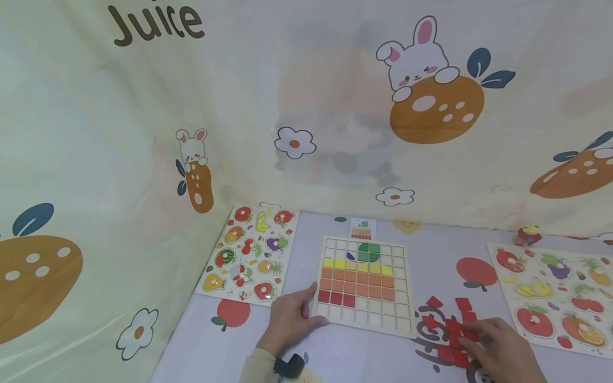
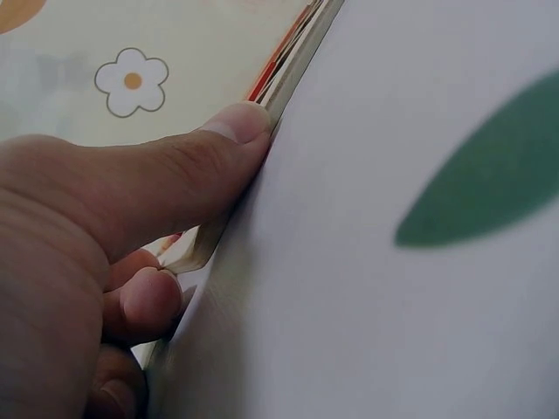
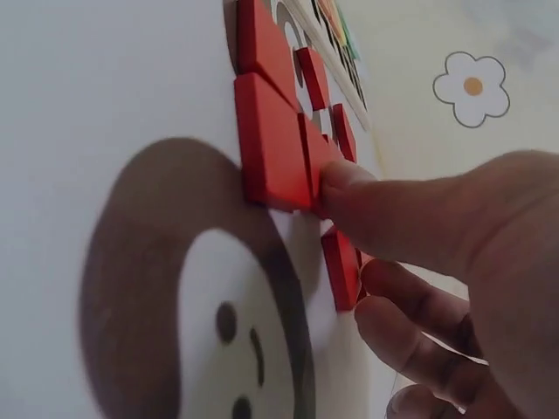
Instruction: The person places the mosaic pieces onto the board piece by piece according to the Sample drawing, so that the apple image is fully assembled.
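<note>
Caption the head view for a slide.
Left hand steadies the grid board while right hand touches loose red tiles on the table.
</note>
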Action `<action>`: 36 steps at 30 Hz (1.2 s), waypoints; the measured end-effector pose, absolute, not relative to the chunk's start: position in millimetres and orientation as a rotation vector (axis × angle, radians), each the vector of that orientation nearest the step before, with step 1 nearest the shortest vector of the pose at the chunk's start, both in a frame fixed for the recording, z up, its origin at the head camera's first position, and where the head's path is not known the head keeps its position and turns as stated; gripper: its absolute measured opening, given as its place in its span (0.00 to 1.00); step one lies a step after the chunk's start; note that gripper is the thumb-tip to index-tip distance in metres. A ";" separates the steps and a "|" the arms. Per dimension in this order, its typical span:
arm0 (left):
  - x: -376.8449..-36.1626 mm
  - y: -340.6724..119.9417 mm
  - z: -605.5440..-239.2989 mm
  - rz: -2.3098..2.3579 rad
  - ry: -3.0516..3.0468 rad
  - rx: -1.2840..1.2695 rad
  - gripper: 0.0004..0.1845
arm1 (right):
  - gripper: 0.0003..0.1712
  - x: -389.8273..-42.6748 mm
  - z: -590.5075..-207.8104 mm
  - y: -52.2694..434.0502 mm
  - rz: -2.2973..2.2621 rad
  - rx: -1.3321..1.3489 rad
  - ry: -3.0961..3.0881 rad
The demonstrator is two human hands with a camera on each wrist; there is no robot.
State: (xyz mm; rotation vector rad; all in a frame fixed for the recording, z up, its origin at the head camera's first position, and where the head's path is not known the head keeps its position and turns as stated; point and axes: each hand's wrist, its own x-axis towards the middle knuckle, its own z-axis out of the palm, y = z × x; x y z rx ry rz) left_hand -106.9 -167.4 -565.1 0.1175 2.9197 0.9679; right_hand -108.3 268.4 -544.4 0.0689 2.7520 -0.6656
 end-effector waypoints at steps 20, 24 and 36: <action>-108.0 -168.1 -566.7 0.968 2.926 0.111 0.45 | 0.32 -125.0 -540.1 250.4 -0.675 0.015 2.760; -108.0 -168.0 -567.9 0.966 2.928 0.121 0.45 | 0.29 -123.3 -541.4 249.3 -0.751 0.053 2.741; -106.1 -167.0 -566.7 0.961 2.937 0.123 0.46 | 0.26 -120.8 -531.2 238.0 -1.192 0.170 2.911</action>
